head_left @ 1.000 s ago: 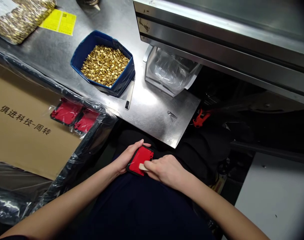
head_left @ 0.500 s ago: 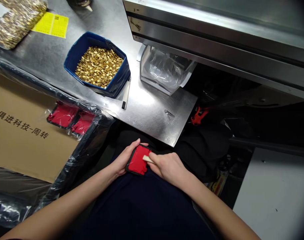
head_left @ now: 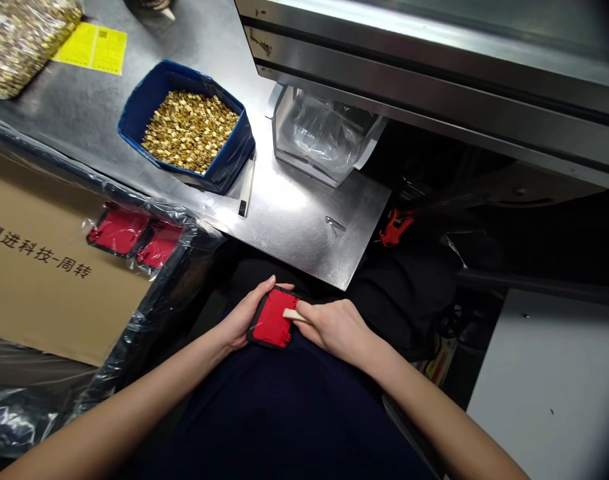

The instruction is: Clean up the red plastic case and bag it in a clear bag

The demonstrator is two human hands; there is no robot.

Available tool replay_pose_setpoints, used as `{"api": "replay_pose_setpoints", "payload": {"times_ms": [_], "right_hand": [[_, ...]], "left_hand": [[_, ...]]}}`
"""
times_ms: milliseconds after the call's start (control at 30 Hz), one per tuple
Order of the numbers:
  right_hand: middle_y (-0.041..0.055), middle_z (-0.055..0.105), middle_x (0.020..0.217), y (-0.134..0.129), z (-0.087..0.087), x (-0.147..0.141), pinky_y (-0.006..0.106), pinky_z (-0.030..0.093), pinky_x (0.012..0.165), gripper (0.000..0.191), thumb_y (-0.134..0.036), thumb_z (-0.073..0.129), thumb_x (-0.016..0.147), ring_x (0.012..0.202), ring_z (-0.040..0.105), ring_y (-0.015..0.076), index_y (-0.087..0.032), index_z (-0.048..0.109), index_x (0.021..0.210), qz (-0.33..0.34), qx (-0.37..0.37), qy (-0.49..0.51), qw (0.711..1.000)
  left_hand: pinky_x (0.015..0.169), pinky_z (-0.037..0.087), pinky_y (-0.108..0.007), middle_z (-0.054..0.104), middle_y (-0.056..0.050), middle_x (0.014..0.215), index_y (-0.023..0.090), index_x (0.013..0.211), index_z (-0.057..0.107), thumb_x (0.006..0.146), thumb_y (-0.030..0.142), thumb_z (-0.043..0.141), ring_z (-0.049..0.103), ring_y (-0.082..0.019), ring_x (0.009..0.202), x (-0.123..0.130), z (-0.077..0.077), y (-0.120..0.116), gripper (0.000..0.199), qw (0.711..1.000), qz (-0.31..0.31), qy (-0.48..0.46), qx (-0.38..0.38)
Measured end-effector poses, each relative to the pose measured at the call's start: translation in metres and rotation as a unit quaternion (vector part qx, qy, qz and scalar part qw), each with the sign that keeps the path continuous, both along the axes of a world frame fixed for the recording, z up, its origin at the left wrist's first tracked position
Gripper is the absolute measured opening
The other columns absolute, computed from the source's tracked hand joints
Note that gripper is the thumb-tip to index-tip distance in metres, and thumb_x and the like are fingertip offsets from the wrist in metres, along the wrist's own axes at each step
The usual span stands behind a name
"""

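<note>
My left hand [head_left: 247,313] is closed round the left side of a red plastic part with a black frame [head_left: 271,319], held tilted over my lap. In my right hand [head_left: 334,327] is a flat cream-coloured stick [head_left: 294,315], pinched between thumb and fingers. Its blunt end lies over the right part of the red face; whether it presses there I cannot tell. Two similar red and black parts [head_left: 119,229] lie in clear plastic on a cardboard sheet to the left.
On the metal bench [head_left: 304,227] stand a blue bin [head_left: 229,160] of small brass pieces and a grey bin [head_left: 309,170] with clear bags. A white and black tool [head_left: 247,188] and tweezer-like piece [head_left: 335,223] lie nearby. A cardboard sheet [head_left: 44,293] is left, a metal beam [head_left: 409,87] above right.
The whole view has shifted slightly. Both hands keep their hold on the red part and the stick, with hardly any movement relative to each other.
</note>
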State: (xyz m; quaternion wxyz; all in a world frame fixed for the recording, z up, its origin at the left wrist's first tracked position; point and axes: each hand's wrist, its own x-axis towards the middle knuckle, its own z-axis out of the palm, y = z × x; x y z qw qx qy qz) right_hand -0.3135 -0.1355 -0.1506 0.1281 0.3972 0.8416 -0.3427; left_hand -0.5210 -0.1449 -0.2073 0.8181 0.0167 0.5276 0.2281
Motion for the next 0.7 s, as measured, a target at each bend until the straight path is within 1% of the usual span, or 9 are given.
{"api": "replay_pose_setpoints", "payload": {"times_ms": [133, 200, 267, 333, 400, 467, 533, 633, 700], "right_hand": [[-0.0022, 0.077, 0.085, 0.0002, -0.0005, -0.0011, 0.032, 0.015, 0.054, 0.031, -0.048, 0.038, 0.109, 0.067, 0.069, 0.0147, -0.026, 0.059, 0.105, 0.024, -0.003, 0.012, 1.0], [-0.0018, 0.077, 0.088, 0.001, -0.0006, -0.0021, 0.032, 0.015, 0.054, 0.034, -0.05, 0.034, 0.11, 0.07, 0.07, 0.0148, -0.027, 0.059, 0.108, 0.011, 0.004, 0.013, 1.0], [-0.0016, 0.077, 0.089, 0.0015, -0.0004, -0.0025, 0.032, 0.016, 0.055, 0.031, -0.048, 0.036, 0.11, 0.071, 0.071, 0.0148, -0.027, 0.059, 0.11, -0.003, 0.006, 0.006, 1.0], [-0.0018, 0.077, 0.085, 0.0013, 0.0001, -0.0032, 0.032, 0.016, 0.055, 0.028, -0.045, 0.038, 0.11, 0.069, 0.07, 0.0147, -0.026, 0.059, 0.107, 0.006, 0.001, 0.004, 1.0], [-0.0017, 0.077, 0.085, 0.0017, 0.0008, -0.0047, 0.032, 0.016, 0.055, 0.032, -0.047, 0.037, 0.11, 0.069, 0.07, 0.0147, -0.025, 0.059, 0.104, 0.018, -0.004, 0.009, 1.0], [-0.0013, 0.077, 0.087, 0.0032, 0.0014, -0.0057, 0.032, 0.016, 0.055, 0.037, -0.051, 0.032, 0.11, 0.071, 0.071, 0.0149, -0.026, 0.059, 0.105, 0.011, 0.002, 0.008, 1.0], [-0.0013, 0.077, 0.087, 0.0048, 0.0021, -0.0052, 0.032, 0.016, 0.054, 0.035, -0.05, 0.032, 0.11, 0.07, 0.07, 0.0148, -0.026, 0.058, 0.108, 0.005, 0.006, 0.001, 1.0], [-0.0021, 0.076, 0.082, 0.0061, 0.0023, -0.0054, 0.032, 0.016, 0.054, 0.031, -0.046, 0.036, 0.11, 0.066, 0.069, 0.0143, -0.026, 0.058, 0.103, 0.033, 0.006, 0.002, 0.999], [-0.0022, 0.076, 0.082, 0.0075, 0.0018, -0.0081, 0.032, 0.016, 0.054, 0.033, -0.049, 0.035, 0.109, 0.067, 0.069, 0.0144, -0.026, 0.057, 0.101, 0.054, 0.01, 0.013, 0.998]], "left_hand": [[0.078, 0.063, -0.037, 0.079, -0.015, 0.108, 0.017, 0.122, 0.072, 0.091, 0.063, 0.061, 0.076, -0.029, 0.092, 0.0004, 0.0003, -0.0006, 0.056, 1.0, 0.008, -0.007, 0.0], [0.077, 0.063, -0.036, 0.079, -0.016, 0.111, 0.017, 0.121, 0.072, 0.091, 0.062, 0.061, 0.076, -0.029, 0.092, 0.0006, 0.0007, -0.0006, 0.056, 1.0, 0.011, -0.004, -0.003], [0.074, 0.063, -0.036, 0.078, -0.015, 0.11, 0.017, 0.121, 0.072, 0.091, 0.062, 0.061, 0.076, -0.029, 0.091, 0.0008, 0.001, -0.0006, 0.055, 1.0, 0.01, -0.002, -0.004], [0.074, 0.063, -0.035, 0.079, -0.015, 0.106, 0.017, 0.121, 0.072, 0.091, 0.061, 0.061, 0.076, -0.029, 0.09, 0.001, 0.0011, -0.0007, 0.054, 1.0, 0.008, -0.003, 0.003], [0.075, 0.063, -0.035, 0.079, -0.014, 0.104, 0.017, 0.121, 0.072, 0.091, 0.062, 0.061, 0.075, -0.028, 0.09, 0.0013, 0.0009, -0.0009, 0.055, 1.0, 0.007, 0.0, 0.008], [0.075, 0.062, -0.034, 0.079, -0.014, 0.103, 0.016, 0.121, 0.072, 0.091, 0.062, 0.062, 0.075, -0.027, 0.089, 0.0016, 0.0006, -0.0012, 0.055, 1.0, 0.008, 0.006, 0.006], [0.072, 0.062, -0.034, 0.079, -0.014, 0.102, 0.017, 0.122, 0.071, 0.09, 0.063, 0.062, 0.075, -0.027, 0.086, 0.0018, 0.0007, -0.0012, 0.057, 1.0, 0.006, 0.01, 0.0], [0.073, 0.062, -0.034, 0.079, -0.013, 0.103, 0.017, 0.123, 0.071, 0.09, 0.064, 0.063, 0.075, -0.026, 0.087, 0.0027, 0.0022, 0.0005, 0.058, 1.0, -0.002, 0.006, 0.001], [0.074, 0.062, -0.034, 0.079, -0.014, 0.103, 0.016, 0.121, 0.072, 0.089, 0.065, 0.064, 0.075, -0.026, 0.086, 0.0033, 0.0041, 0.0026, 0.059, 1.0, -0.006, 0.006, -0.006]]}}
